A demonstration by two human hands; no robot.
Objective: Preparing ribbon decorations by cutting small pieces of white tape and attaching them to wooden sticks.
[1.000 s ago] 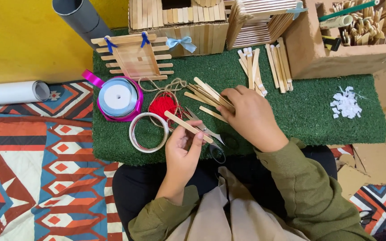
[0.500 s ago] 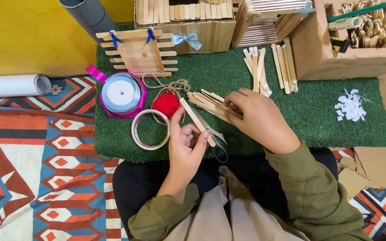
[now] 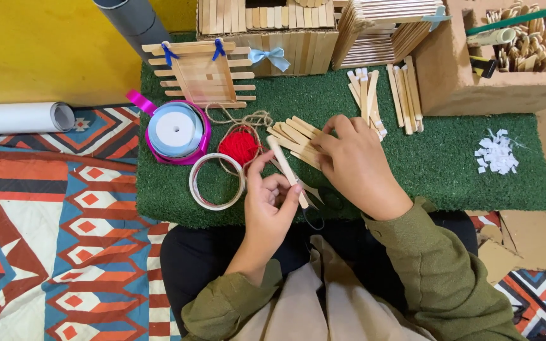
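1. The left hand pinches one flat pale wooden craft stick between thumb and fingers, its far end angled up and away over the green turf-like mat, so the stick stays lifted free of the surface where it can be looked over.
2. The right hand lies fingers-down on a fanned bundle of matching wooden sticks, pressing them flat against the mat; it is closed onto the pile rather than lifting anything, which keeps the sticks from sliding apart.
3. A pair of scissors lies on the mat just under both hands, mostly hidden by them, within easy reach.
4. Left of the hands sit a ball of red yarn tangled with brown twine, a clear tape ring and a spool of pale blue ribbon in a pink holder, grouped close together as supplies.
5. Farther back stand a small ladder-like stick frame with blue bows and a box-shaped stick house, parked away from the working area.
6. More loose sticks lie in rows beside a brown cardboard box, and a heap of white paper scraps rests well apart at the right.
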